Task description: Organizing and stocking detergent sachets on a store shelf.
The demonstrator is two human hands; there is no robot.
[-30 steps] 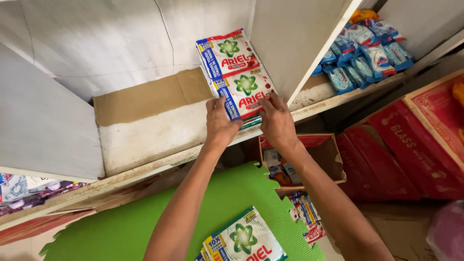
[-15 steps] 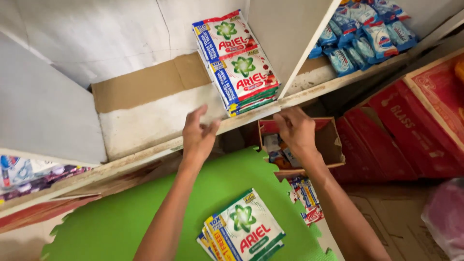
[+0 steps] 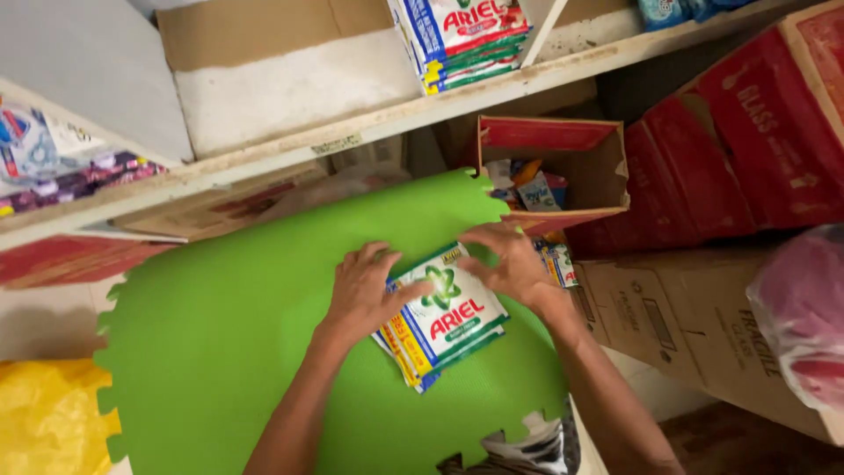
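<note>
- Fingers of both our hands are spread and pressed onto the stack of detergent packets (image 3: 444,317): the left hand (image 3: 365,295) lies flat over its 9 o'clock edge, the right hand (image 3: 508,264) curls over its 1 o'clock corner. Neither is closed round it yet.
- Largest first: the green foam mat (image 3: 220,325) fills the middle of our view, with jigsaw teeth along its rim, and the stack rests on it at about 3 o'clock from the mat's centre.
- At 12 o'clock runs the white shelf (image 3: 290,88), lined at the back with brown card, and a second pile of packets (image 3: 462,40) sits at its right end.
- At 3 o'clock stand red cartons (image 3: 747,149) over a plain brown carton (image 3: 668,317).
- Between shelf and stack, at 1 o'clock, an open red box (image 3: 563,163) holds small mixed sachets.
- At 8 o'clock lies a yellow bag (image 3: 44,413).
- Risks, as we judge them: the packets are glossy and loosely fanned, so pressure from above alone could let the lower ones slide out at 7 o'clock; a lift by one corner may let the pile splay. The right hand is just beside the red box, so a wide swing could knock it.
</note>
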